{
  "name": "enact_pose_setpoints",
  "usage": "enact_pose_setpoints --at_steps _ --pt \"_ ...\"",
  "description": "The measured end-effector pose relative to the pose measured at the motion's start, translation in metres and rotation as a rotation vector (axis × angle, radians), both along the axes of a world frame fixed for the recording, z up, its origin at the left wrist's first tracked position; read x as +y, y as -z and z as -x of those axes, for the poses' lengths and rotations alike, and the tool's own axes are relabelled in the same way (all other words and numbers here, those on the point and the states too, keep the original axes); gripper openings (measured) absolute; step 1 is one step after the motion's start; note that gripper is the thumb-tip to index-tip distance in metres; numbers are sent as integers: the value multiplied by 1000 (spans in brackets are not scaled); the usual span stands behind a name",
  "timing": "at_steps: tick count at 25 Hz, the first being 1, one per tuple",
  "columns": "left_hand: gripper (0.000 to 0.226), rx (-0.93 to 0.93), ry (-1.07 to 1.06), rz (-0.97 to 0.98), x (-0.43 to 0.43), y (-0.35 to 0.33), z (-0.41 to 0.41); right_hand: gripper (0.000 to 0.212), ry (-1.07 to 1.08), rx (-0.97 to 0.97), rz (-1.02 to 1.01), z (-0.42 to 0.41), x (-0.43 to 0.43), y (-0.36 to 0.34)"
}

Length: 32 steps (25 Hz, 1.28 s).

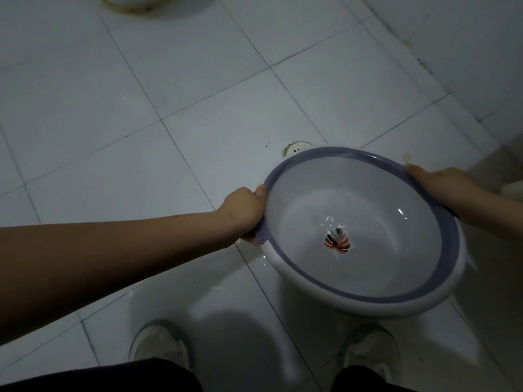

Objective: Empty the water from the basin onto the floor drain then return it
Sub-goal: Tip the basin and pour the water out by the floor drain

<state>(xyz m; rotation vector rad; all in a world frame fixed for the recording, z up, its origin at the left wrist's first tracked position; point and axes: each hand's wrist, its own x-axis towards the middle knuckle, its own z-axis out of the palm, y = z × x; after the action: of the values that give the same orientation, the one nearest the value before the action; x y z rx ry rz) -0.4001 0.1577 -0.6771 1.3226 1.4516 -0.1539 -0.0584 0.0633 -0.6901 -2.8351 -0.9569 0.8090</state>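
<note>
The round white plastic basin with purple rim (311, 193) hangs right of centre in the frame, with the left hand (246, 213) and the right hand (441, 185) each curled round opposite sides of the rim. The round floor drain (297, 147) lies just beyond its far edge, nearer the left hand.

Single head-worn wide-angle view, looking steeply down from your standing height.

Your camera faces forward and down at the tiled floor (141, 94): your shoes (158, 346) sit at the near edge, the basin (353, 278) fills the close right-centre, the floor drain (297, 147) lies just beyond its far rim, and a wall (467, 52) closes the far right.
</note>
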Motion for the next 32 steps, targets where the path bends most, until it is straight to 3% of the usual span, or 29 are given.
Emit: enact_pose_setpoints --at_steps 15,32 --pt "50 -4 -52 66 -2 -3 -5 78 -54 -23 22 -9 12 -4" --pt "52 -1 -65 72 -4 -6 -10 77 -99 -45 54 -12 14 -12"
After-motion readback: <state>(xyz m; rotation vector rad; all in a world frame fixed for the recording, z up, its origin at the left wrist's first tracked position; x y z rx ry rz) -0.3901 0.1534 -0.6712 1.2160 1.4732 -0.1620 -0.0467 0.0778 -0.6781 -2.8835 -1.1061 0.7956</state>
